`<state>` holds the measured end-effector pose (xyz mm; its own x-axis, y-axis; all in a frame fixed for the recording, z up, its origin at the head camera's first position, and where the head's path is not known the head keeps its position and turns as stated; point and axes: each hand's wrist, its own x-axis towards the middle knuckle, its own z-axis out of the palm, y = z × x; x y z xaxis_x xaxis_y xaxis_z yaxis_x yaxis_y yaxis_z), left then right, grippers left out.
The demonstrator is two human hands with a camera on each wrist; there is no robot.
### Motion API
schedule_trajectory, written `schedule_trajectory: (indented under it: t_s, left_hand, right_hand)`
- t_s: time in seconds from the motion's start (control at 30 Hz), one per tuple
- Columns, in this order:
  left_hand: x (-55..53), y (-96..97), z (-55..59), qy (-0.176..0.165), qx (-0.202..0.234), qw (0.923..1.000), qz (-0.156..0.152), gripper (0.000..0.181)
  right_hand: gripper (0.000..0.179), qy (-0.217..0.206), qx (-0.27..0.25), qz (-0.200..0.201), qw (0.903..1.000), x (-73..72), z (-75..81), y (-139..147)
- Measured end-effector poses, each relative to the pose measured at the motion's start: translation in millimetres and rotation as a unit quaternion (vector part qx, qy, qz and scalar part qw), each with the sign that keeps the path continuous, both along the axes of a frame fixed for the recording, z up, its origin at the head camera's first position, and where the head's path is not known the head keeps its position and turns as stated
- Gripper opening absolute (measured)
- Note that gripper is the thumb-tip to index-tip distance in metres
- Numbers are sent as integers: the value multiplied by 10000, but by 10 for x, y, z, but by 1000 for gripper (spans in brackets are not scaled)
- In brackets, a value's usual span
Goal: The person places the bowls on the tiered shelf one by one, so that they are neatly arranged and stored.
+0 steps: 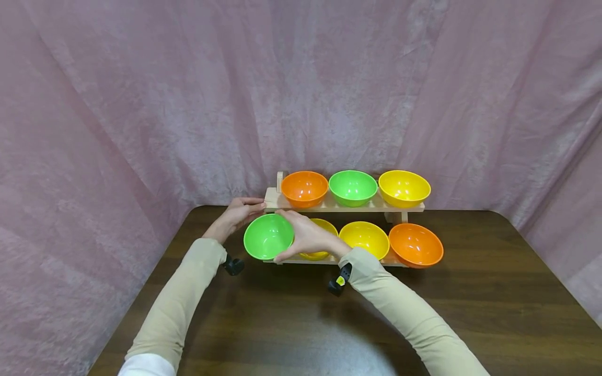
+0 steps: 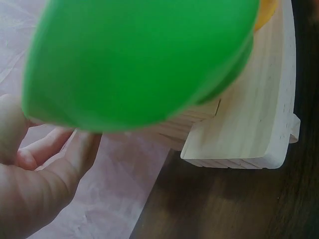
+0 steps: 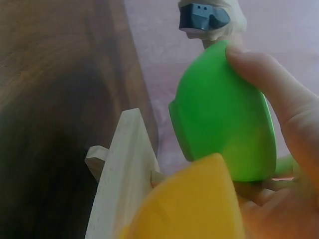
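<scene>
My right hand [image 1: 308, 235] holds a green bowl [image 1: 268, 236] by its right rim, thumb at the front and fingers at the back. The bowl is tilted, its inside facing the head camera, at the left end of the lower shelf [image 2: 244, 124] of a wooden rack. In the right wrist view the bowl's outer side shows beside a yellow bowl [image 3: 192, 204]. My left hand [image 1: 237, 215] grips the left end of the upper shelf [image 1: 273, 198]; the green bowl hides its fingertips in the left wrist view.
On the upper shelf stand an orange bowl [image 1: 304, 189], a green one and a yellow bowl [image 1: 404, 188]. Along the lower shelf are two yellow bowls and an orange bowl [image 1: 416, 245] at the right end. The rack stands on a dark wooden table [image 1: 282, 324] before a pink curtain [image 1: 329, 94].
</scene>
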<state>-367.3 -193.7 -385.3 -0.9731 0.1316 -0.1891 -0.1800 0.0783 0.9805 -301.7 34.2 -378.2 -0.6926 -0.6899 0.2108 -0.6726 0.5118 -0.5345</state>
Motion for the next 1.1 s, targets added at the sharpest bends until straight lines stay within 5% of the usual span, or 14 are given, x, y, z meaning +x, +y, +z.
schedule_trajectory:
  t_s: [0.73,1.1]
  left_hand:
    - [4,-10,-4,-17,363,9993,-65,47]
    - [16,-9,23,-76,376,9992,-75,48]
  right_hand:
    - [116,-59,728,-253,9970,-69,-96,-181]
    - [117,176,1566,-474,9864,-71,-36,-204]
